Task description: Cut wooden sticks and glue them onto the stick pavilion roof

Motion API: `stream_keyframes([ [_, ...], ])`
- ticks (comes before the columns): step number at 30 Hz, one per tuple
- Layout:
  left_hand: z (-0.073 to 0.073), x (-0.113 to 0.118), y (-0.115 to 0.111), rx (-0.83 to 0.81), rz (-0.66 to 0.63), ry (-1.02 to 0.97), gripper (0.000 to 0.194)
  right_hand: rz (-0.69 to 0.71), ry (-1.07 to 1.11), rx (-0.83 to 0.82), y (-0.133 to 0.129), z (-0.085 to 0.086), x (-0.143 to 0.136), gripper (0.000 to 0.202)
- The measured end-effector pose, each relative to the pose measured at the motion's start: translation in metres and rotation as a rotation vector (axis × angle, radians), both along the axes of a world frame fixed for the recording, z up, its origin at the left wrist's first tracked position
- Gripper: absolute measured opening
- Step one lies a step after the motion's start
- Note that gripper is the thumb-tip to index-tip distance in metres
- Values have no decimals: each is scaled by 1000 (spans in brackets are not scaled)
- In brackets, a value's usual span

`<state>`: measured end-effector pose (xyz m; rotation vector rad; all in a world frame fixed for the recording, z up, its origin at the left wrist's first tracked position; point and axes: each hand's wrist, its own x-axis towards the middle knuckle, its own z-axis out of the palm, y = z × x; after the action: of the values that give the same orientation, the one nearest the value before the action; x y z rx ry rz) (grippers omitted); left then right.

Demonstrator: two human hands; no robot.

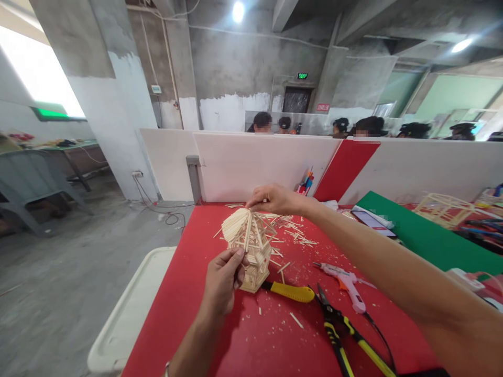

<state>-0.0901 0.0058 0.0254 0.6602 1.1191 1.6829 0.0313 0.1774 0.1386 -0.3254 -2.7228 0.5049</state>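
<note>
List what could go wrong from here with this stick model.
The stick model might crack or shift if the left hand or right hand presses hard. The yellow-handled tool beside its base could nudge it if bumped. The pink glue gun lies on its side and, if hot, might burn skin.

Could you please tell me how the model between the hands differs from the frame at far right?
The model has a peaked, partly covered roof; the frame looks low and open. The left hand and right hand are at the model; neither touches the frame. Both look made of pale wood.
</note>
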Motion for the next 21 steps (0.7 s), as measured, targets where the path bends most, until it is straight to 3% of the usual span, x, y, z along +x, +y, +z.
stream_keyframes([
  [21,2,0,-1,-7,2,6,29,-33,-26,19,-2,1,-1,18],
])
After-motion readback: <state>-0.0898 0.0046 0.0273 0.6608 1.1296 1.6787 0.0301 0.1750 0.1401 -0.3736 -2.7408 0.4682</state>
